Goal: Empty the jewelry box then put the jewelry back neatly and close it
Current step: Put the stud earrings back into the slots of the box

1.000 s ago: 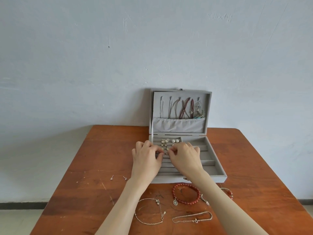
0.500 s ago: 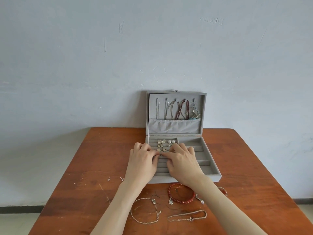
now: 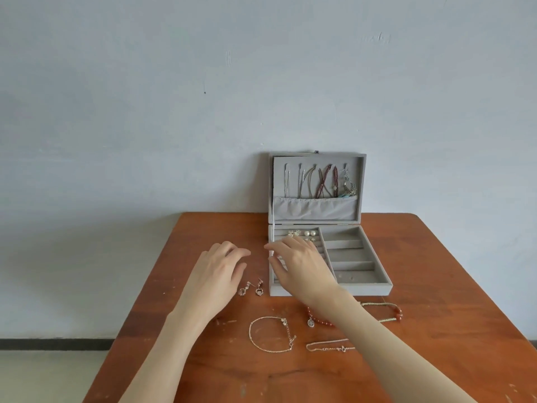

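The grey jewelry box (image 3: 360,287) stands open at the back of the table, its lid (image 3: 316,157) upright against the wall. Several necklaces (image 3: 319,181) hang inside the lid. A few small earrings (image 3: 303,234) sit in the back left ring rolls. My left hand (image 3: 218,271) hovers over the table left of the box, fingers loosely spread and holding nothing. Over the box's left edge, my right hand (image 3: 299,266) has its fingers apart and is empty. Two drop earrings (image 3: 251,287) lie on the table between my hands.
On the wooden table (image 3: 436,359) in front of the box lie a silver bracelet (image 3: 271,334), a red bead bracelet (image 3: 319,320) partly under my right forearm, a thin chain (image 3: 328,346) and a chain with red beads (image 3: 390,312). Tiny studs (image 3: 225,321) lie by my left wrist.
Both hands have left the ring rolls and moved left. Two drop earrings, not seen on the table before, now lie left of the box.
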### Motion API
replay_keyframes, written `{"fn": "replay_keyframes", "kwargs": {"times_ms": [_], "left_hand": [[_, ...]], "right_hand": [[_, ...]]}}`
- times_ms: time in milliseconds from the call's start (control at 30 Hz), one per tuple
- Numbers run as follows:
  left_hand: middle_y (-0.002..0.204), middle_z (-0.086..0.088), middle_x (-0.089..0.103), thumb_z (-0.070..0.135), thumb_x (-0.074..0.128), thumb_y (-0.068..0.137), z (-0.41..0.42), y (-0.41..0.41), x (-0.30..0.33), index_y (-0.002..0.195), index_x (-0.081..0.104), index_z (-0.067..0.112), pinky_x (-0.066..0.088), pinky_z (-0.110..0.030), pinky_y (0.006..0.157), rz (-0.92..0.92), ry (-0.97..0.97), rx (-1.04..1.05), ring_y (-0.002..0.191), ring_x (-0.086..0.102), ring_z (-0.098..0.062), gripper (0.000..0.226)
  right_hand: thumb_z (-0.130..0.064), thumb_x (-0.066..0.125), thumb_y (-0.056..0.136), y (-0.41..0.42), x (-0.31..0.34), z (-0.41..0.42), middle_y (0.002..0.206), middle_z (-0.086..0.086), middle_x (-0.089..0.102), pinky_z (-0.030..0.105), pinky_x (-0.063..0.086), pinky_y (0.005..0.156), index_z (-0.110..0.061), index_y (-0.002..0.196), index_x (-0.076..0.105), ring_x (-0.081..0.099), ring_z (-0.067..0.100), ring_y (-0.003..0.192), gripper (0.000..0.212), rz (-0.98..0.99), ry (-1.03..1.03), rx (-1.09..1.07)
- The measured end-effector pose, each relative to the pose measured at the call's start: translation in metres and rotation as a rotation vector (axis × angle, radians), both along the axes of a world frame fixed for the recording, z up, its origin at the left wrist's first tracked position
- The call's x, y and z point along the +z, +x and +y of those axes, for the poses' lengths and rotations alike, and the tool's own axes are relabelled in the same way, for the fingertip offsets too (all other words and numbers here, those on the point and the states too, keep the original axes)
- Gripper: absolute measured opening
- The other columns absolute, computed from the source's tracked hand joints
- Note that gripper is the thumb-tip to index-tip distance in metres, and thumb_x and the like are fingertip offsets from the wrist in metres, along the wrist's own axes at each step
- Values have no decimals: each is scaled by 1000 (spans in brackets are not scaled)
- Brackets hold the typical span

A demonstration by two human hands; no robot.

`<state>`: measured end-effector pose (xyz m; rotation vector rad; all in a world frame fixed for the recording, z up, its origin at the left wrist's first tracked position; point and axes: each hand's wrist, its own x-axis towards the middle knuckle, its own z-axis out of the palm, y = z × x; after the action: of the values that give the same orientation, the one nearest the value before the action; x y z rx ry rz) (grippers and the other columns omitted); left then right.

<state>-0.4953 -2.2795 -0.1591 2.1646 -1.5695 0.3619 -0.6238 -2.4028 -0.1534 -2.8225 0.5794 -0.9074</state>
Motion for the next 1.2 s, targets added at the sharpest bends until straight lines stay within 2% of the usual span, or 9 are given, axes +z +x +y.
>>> {"fn": "replay_keyframes", "kwargs": {"times_ms": [133,267,333,467,567,633,800,1033,1200], "left_hand": [[97,7,57,16,56,90,26,11,-15,111,64,19,45,-26,79,212,-19,94,94,55,-15,23],[92,13,52,15,57,89,37,11,-26,107,65,17,41,-19,81,342,-65,128,91,51,-8,20],[88,13,53,13,59,88,38,11,-28,103,67,17,42,-22,81,392,-105,162,86,51,-8,17],[92,6,61,6,62,85,41,13,-30,92,69,15,47,-23,80,467,-176,170,85,59,-13,14],[92,3,63,5,65,83,47,14,-30,86,71,14,43,-14,76,500,-207,171,84,61,-14,11],[92,5,62,10,70,79,50,14,-29,82,71,16,43,-15,78,530,-214,177,85,59,-13,7],[92,11,57,24,74,76,45,13,-32,83,72,20,36,-25,86,488,-115,220,93,46,-8,8],[86,10,56,19,68,82,41,12,-34,81,71,16,31,-16,77,400,-136,208,89,45,-8,5],[81,12,59,21,68,81,32,0,-27,77,68,17,36,-9,71,429,-152,113,85,48,-7,5]], "right_hand": [[-19,59,72,14,-8,23,69,-2,65,37,48,62,-20,74,71,63,24,67,13,84,17,43],[-22,72,60,25,-14,35,61,-7,62,35,45,57,-26,61,70,60,19,61,4,141,-17,25],[-24,75,61,30,-16,41,62,-6,63,37,44,60,-25,61,71,60,20,63,4,155,11,17],[-25,70,75,33,-15,48,81,3,67,43,37,79,-20,79,75,57,27,84,8,230,69,18],[-24,80,61,35,-17,52,66,-2,64,43,43,69,-23,64,73,59,25,71,8,215,36,-24],[-22,80,57,37,-19,53,61,-3,62,42,44,65,-22,59,71,58,25,66,9,201,29,-17],[-29,85,47,40,-19,55,54,-10,58,34,46,58,-28,49,65,57,17,58,20,207,-53,-49],[-28,71,62,32,-15,50,61,-9,60,35,44,60,-26,58,67,57,18,62,6,55,-28,-7],[-22,70,67,9,-4,27,67,-6,63,40,40,67,-22,63,68,59,22,69,5,-21,82,-8]]}}
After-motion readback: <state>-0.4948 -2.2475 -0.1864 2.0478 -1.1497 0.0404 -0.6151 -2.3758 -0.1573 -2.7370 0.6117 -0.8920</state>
